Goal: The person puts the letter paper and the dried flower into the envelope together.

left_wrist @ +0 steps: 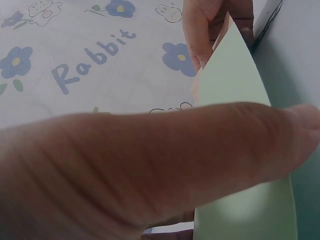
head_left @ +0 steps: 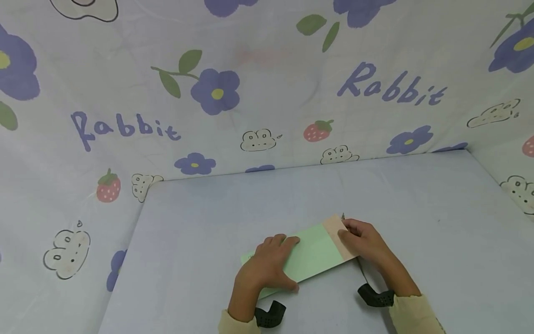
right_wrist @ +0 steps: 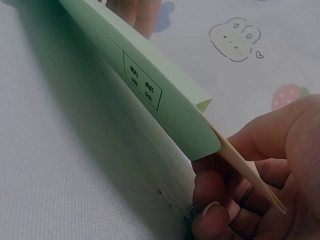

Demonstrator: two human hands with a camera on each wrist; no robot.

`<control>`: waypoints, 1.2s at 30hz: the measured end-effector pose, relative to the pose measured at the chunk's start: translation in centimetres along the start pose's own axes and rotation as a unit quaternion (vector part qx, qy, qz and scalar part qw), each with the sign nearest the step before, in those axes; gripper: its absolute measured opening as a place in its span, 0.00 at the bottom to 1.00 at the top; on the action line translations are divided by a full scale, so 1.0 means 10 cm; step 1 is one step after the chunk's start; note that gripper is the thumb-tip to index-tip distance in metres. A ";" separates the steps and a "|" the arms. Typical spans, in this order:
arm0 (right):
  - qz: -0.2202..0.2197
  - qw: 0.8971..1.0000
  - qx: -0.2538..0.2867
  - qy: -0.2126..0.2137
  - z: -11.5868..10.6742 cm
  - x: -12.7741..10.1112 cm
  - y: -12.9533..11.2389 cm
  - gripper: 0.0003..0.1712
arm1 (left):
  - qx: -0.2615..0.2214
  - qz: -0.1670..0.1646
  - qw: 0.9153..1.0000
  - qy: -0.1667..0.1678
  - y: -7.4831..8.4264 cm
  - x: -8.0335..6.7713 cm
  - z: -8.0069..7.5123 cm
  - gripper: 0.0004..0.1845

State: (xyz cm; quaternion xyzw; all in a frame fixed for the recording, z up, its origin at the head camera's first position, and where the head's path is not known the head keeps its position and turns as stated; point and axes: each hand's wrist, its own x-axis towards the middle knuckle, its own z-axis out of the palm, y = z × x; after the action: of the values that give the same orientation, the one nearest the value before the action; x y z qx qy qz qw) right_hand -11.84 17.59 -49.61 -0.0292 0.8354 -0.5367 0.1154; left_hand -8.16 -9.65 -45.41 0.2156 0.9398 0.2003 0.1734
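- Green, long and flat, the folded paper envelope (head_left: 310, 255) lies slanted on the pale blue cloth table (head_left: 200, 222), between both hands.
- On the left, the left hand (head_left: 267, 271) rests on the envelope's left end, with fingers on the top edge and thumb on the near edge.
- On the right, the right hand (head_left: 365, 241) pinches the thin tan flap (head_left: 339, 234) at the envelope's right end, thumb on top and curled fingers (right_wrist: 212, 200) under it.
- Behind the table hangs a white flower-print cloth wall (head_left: 267, 83).
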 end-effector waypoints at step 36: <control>-0.017 1.000 0.003 -0.008 0.01 -0.04 -0.01 0.25 | 0.005 0.010 1.000 0.004 0.00 -0.01 0.00 0.54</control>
State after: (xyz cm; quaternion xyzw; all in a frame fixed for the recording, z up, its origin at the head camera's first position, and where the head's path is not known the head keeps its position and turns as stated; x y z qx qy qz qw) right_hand -11.48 17.51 -49.46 -0.0472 0.8320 -0.5411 0.1128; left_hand -8.12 -9.69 -45.40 0.2249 0.9395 0.1979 0.1661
